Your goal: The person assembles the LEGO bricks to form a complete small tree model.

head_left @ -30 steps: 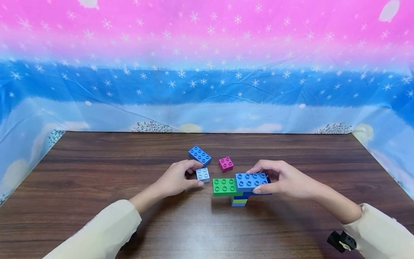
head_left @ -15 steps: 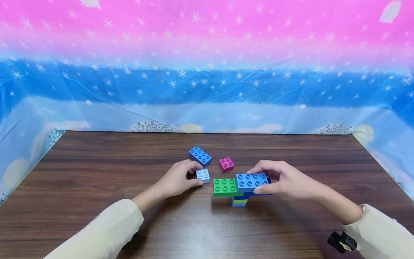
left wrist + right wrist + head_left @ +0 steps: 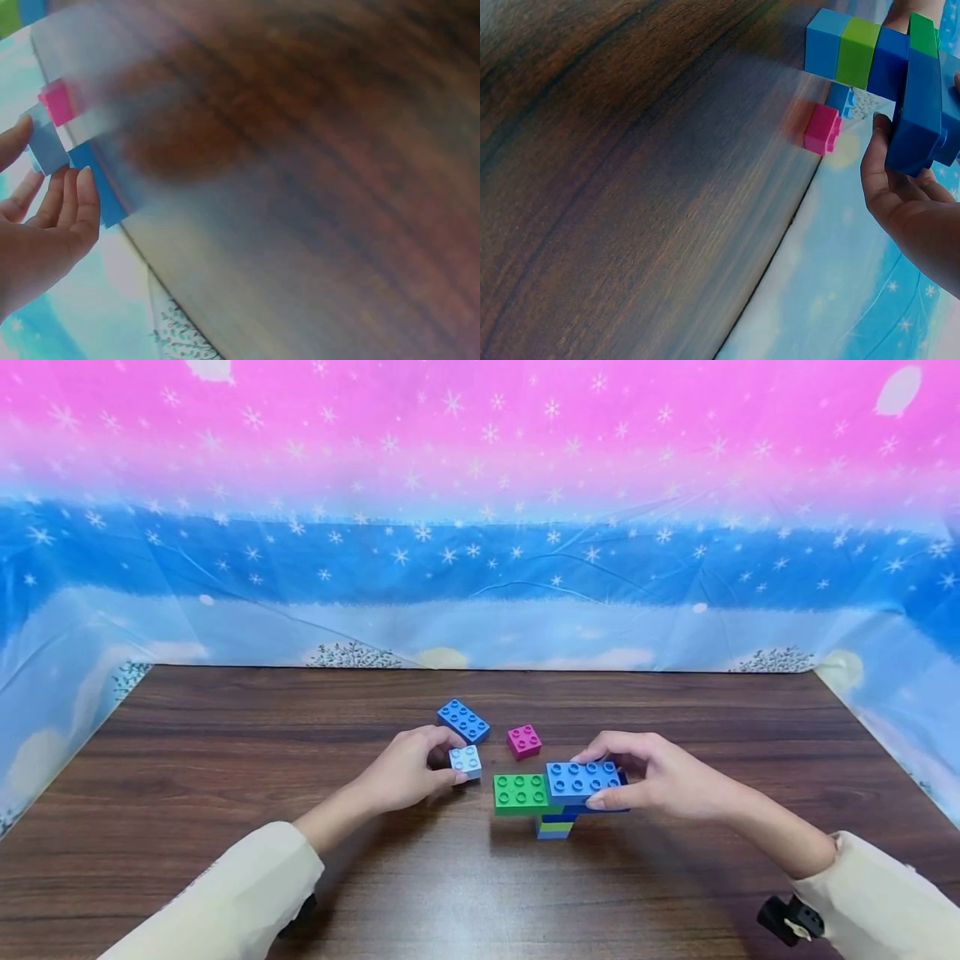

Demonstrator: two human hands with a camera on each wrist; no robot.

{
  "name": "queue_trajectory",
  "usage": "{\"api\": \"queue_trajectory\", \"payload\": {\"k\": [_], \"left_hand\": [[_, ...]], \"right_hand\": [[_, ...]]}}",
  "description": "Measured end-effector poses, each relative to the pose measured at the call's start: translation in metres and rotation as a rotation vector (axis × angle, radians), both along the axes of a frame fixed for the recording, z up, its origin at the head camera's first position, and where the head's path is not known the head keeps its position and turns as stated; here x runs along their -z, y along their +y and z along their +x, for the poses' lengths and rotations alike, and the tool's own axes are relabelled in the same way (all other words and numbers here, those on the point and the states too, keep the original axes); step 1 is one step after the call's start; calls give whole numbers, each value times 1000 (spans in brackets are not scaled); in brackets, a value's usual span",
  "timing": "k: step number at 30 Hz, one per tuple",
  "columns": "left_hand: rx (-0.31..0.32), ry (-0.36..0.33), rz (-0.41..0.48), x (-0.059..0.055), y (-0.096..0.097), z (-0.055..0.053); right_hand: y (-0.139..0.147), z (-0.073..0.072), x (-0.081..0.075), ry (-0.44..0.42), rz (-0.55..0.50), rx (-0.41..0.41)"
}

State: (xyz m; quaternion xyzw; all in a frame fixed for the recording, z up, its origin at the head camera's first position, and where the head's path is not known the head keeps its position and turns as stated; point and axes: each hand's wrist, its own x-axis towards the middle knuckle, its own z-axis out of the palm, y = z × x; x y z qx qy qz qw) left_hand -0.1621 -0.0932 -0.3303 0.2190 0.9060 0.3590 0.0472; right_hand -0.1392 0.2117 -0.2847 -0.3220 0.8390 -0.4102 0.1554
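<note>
My left hand (image 3: 405, 768) pinches a pale blue square brick (image 3: 466, 762) between thumb and fingers. In the left wrist view this brick (image 3: 47, 146) sits between thumb and fingertips. My right hand (image 3: 652, 777) grips a medium blue eight-stud brick (image 3: 573, 782) on top of a brick build. Beneath that are a green brick (image 3: 519, 793) and a dark blue brick (image 3: 919, 112), side by side. They rest on a narrow column of dark blue, lime (image 3: 857, 52) and light blue (image 3: 827, 43) bricks. The fingers partly cover the build's right end.
A loose blue eight-stud brick (image 3: 463, 720) lies just behind the left hand. To its right is a loose magenta square brick (image 3: 524, 742). All stand on a dark wooden table (image 3: 262, 718), with a snowflake-patterned cloth (image 3: 480, 560) hanging behind and at the sides.
My left hand and the pale blue brick have shifted slightly left and away from me, leaving a wider gap to the build. The right hand and the build have stayed put.
</note>
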Motion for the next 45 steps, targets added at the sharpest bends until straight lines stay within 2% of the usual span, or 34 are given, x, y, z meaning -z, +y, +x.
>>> {"api": "queue_trajectory", "payload": {"k": [11,17,22,33,45], "left_hand": [[18,7,112,-28,0,8],[37,0,159,-41,8,19],[83,16,181,-49,13,28],[177,-1,177,-55,28,44],[197,93,96,-48,41,46]], "right_hand": [[1,-1,0,3,5,1],[1,-1,1,5,2,-3],[1,-2,1,1,0,-8],[1,-1,1,1,2,-10],[0,0,1,-3,-20,-22]]}}
